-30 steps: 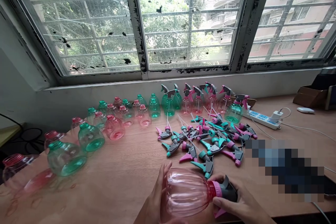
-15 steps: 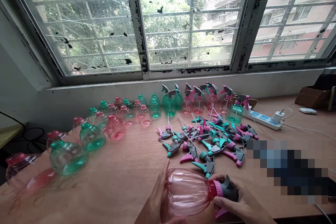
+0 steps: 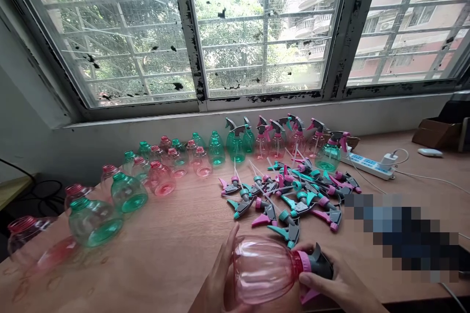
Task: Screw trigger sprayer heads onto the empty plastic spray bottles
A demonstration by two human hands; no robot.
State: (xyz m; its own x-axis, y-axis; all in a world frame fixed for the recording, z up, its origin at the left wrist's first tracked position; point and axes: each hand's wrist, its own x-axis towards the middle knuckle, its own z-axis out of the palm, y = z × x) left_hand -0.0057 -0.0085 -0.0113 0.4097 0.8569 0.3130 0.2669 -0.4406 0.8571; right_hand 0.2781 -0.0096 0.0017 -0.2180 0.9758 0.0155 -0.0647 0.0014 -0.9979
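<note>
Head camera showed, along the left of the frame, a curved row of open-necked clear green and pink plastic bottles [image 3: 127,193] standing on the pale wooden table [image 3: 176,249], none of them fitted with a sprayer. At lower centre the left hand [image 3: 216,283] was cupped around the base of a clear pink ribbed plastic bottle [image 3: 262,269], which lay on its side near the table's front edge with its neck pointing right. The right hand [image 3: 338,286] was closed around the grey trigger spray head with a pink collar [image 3: 317,264] seated on that neck; whether it was screwed fully home could not be told. Right of centre, above the hands, lay a heap of loose pink, teal and grey trigger heads [image 3: 293,195], and behind it, by the window wall, stood a cluster of bottles with sprayers fitted [image 3: 271,142]. Farther right were a white power strip [image 3: 367,165] and a brown cardboard box [image 3: 435,133]. Judged from this, the work looked less than half done: a small cluster was finished and one bottle was in hand, while many bare bottles and loose heads were left.
</note>
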